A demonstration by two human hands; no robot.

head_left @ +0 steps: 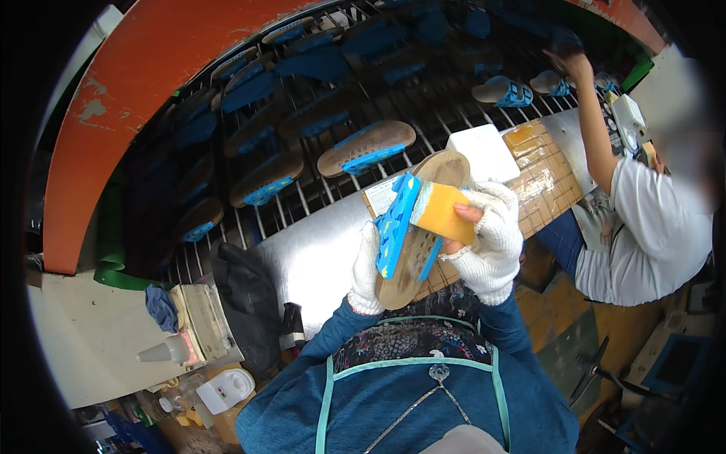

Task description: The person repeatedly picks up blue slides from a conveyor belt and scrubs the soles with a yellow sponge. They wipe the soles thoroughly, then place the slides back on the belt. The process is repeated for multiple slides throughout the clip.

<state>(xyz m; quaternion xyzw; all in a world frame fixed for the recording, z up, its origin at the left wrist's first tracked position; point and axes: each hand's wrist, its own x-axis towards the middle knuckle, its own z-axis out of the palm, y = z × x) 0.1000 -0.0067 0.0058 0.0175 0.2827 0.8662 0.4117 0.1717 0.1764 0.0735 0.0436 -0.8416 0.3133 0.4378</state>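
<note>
Left hand (368, 268) grips a blue-strapped sandal (412, 234) — right hand (490, 238) pinches a yellow sponge (445, 213) against it.

I am counting one sandal (412, 227) and one yellow sponge (445, 213) in my two gloved hands, well over a dozen sandals riding the rack (302, 198), one white box (482, 151), and one co-worker (650, 227) sitting nearby.

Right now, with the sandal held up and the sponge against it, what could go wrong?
The left hand grips only the sandal's edge, so pressure from the yellow sponge in the right hand might twist it loose. A dropped sandal could land on the metal bench or knock sandals on the roller conveyor.
</note>
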